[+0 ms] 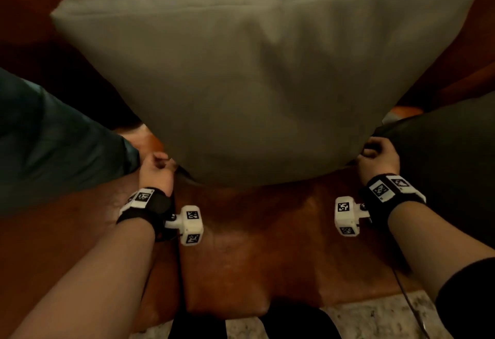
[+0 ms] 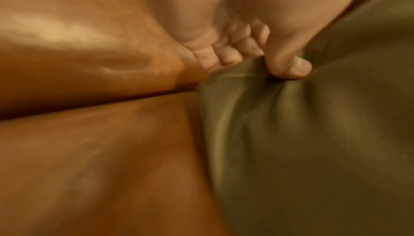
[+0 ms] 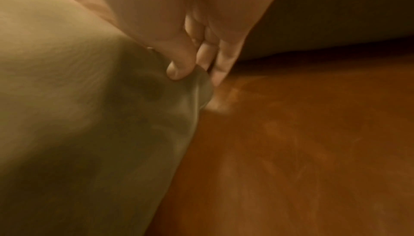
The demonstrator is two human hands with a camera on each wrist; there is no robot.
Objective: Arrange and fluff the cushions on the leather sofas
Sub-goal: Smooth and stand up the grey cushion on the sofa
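Two lower corners of the grey cushion (image 1: 257,76) are pinched, one by each of the hands: the left hand (image 1: 156,171) is closed on the near-left corner, and in the left wrist view its thumb (image 2: 289,66) is seen pressed down on bunched fabric with the other fingers curled behind it; the right hand (image 1: 379,158) is closed on the near-right corner, where the right wrist view shows the corner tip squeezed between thumb (image 3: 179,68) and fingers. A corner grip of this kind is judged to be chosen so that the filling can be shaken or pulled square while the cover is kept taut between the two holds. The cushion is stood on its lower edge on the seat of the brown leather sofa (image 1: 241,253), with its top leaned toward the backrest, so that its weight appears to be borne by the seat and only steering is left to the hands. A teal cushion (image 1: 53,145) is lain just beside it on the left and a dark cushion (image 1: 450,167) just beside it on the right, close against the right hand; the grey one is thus set between them, probably as the middle piece of the row. Pale flooring (image 1: 375,317) is seen below the seat's front edge.
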